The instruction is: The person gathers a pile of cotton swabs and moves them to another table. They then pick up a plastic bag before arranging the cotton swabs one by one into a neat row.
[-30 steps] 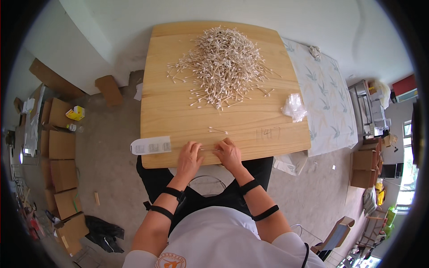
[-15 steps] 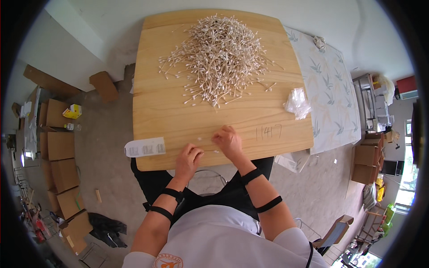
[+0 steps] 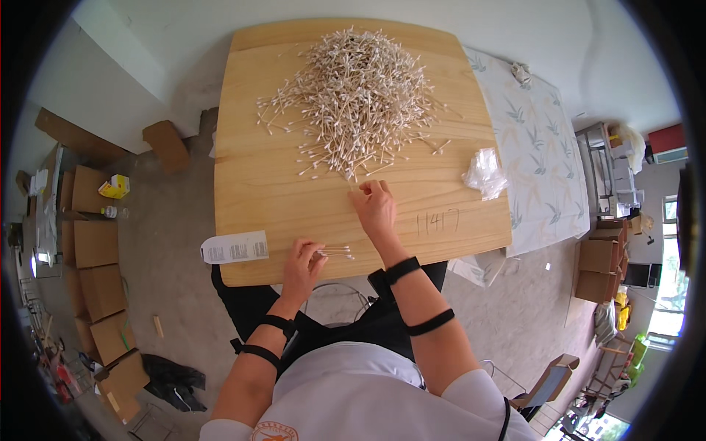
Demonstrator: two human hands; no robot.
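Note:
A large heap of cotton swabs (image 3: 364, 99) covers the far part of the wooden table (image 3: 294, 198). Near the front edge, my left hand (image 3: 300, 266) is closed on a few cotton swabs (image 3: 337, 253), which stick out to the right past its fingertips. My right hand (image 3: 376, 207) is further in, just short of the heap's near edge. Its thumb and fingers are pinched together. Whatever they hold, if anything, is too small and faint to name.
Left of my left hand lies a white printed packet (image 3: 235, 248). Crumpled clear plastic bags (image 3: 485, 174) lie at the table's right side, beside a leaf-patterned covered surface (image 3: 540, 147). Cardboard boxes (image 3: 95, 242) stand on the floor at left.
My right hand has moved away from my left hand, forward to the heap's near edge. The swabs in my left hand now show plainly. The view has shifted slightly.

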